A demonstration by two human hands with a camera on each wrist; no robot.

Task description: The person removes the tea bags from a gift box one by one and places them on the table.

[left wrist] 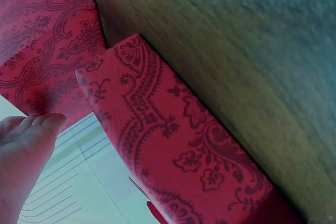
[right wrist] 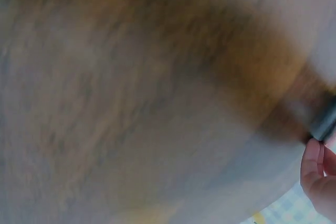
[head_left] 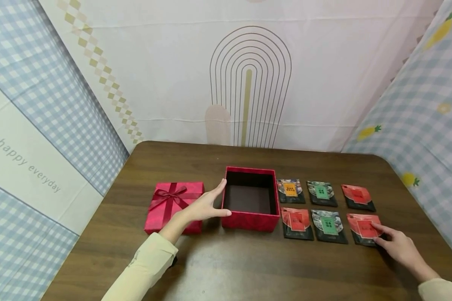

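Observation:
My left hand (head_left: 207,205) spreads its fingers and thumb at the left side of an open red gift box (head_left: 250,221) with a dark inside. In the left wrist view, the left fingertips lie against the patterned box (left wrist: 47,40). Farther left is the red lid (head_left: 192,190) with a dark red ribbon bow. My right hand (head_left: 399,248) pinches the right edge of a red and black packet (head_left: 361,228), front row, far right. The right wrist view is blurred; there the right hand's fingers (right wrist: 313,163) meet a dark packet edge (right wrist: 323,124).
Other flat packets lie in two rows right of the box: an orange-labelled one (head_left: 289,191), green-labelled ones (head_left: 321,193) (head_left: 329,225) and red ones (head_left: 358,196) (head_left: 296,223). The brown wooden table (head_left: 248,267) backs onto a patterned cloth (head_left: 165,83).

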